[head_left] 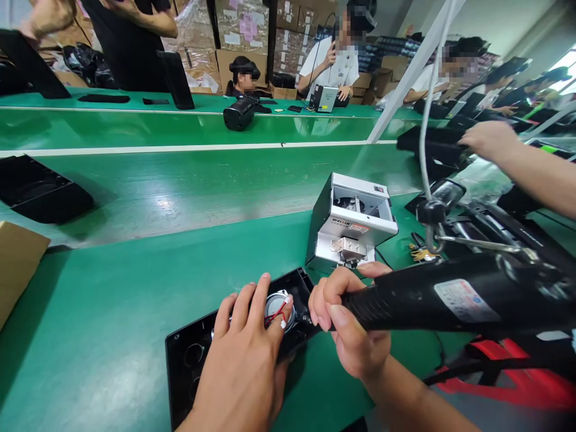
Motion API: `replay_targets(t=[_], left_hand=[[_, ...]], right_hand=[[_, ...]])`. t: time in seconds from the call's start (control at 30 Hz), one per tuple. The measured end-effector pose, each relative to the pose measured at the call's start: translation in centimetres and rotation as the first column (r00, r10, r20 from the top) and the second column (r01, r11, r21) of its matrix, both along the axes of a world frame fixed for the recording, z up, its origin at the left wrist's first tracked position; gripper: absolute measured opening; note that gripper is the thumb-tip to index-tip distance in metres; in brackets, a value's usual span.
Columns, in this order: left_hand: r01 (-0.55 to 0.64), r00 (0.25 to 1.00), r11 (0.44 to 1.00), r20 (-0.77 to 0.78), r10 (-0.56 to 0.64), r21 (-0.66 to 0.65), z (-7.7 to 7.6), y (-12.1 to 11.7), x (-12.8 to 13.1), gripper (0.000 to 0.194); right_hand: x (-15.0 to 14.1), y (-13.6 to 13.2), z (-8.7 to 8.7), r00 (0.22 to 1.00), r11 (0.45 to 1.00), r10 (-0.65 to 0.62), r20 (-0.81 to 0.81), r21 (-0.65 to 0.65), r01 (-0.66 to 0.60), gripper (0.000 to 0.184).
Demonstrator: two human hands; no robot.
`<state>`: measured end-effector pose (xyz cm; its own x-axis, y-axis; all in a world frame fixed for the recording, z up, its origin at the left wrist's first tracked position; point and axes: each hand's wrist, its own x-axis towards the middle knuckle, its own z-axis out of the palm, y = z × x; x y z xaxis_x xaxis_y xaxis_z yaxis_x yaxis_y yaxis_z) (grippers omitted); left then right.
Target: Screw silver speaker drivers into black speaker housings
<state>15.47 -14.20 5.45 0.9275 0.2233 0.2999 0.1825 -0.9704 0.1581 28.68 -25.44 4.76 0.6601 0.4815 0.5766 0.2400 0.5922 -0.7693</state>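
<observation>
My left hand [245, 351] lies across a long black plastic housing [182, 366], gripping it with the fingers over its open side. Inside the housing a round speaker [274, 305] shows, with red and black wires and white plugs beside the fingertips. My right hand [353, 318] is wrapped around the front end of a black electric screwdriver [418, 300], which hangs from a metal hook. The screwdriver's nose points at the right end of the housing; its tip is hidden behind my fingers. Close behind stands a silver-and-black screw feeder [364, 225].
A conveyor belt [171, 192] runs along the bench, carrying a black casing [40, 189] at left. A cardboard box [18, 264] is at the left edge. A co-worker's arm [508, 150] reaches in from the right over black parts. Other people work across the line.
</observation>
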Motion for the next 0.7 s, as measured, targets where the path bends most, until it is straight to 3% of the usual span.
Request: replay_targets(t=[0.27,0.53,0.63,0.7], left_hand=[[0.003,0.999,1.000,-0.045,-0.004,-0.013,0.1,0.2,-0.1,0.050],[-0.007,0.997,0.999,-0.082,0.004,-0.041,-0.2,0.1,-0.3,0.052],[0.000,0.991,0.999,-0.131,-0.008,-0.054,0.3,0.9,-0.5,0.055],[0.047,0.973,0.995,-0.219,-0.065,-0.088,0.9,2.1,-0.7,0.073]], right_hand=[[0.2,-0.1,-1.0,0.998,1.000,0.017,0.065,-0.013,-0.016,0.046],[-0.2,0.0,-2.2,0.995,0.995,-0.062,0.077,-0.069,0.067,0.042],[-0.4,0.1,-1.5,0.993,0.995,-0.067,0.094,-0.070,0.073,0.044],[-0.2,0.0,-0.1,0.994,0.997,-0.068,0.087,-0.028,0.071,0.050]])
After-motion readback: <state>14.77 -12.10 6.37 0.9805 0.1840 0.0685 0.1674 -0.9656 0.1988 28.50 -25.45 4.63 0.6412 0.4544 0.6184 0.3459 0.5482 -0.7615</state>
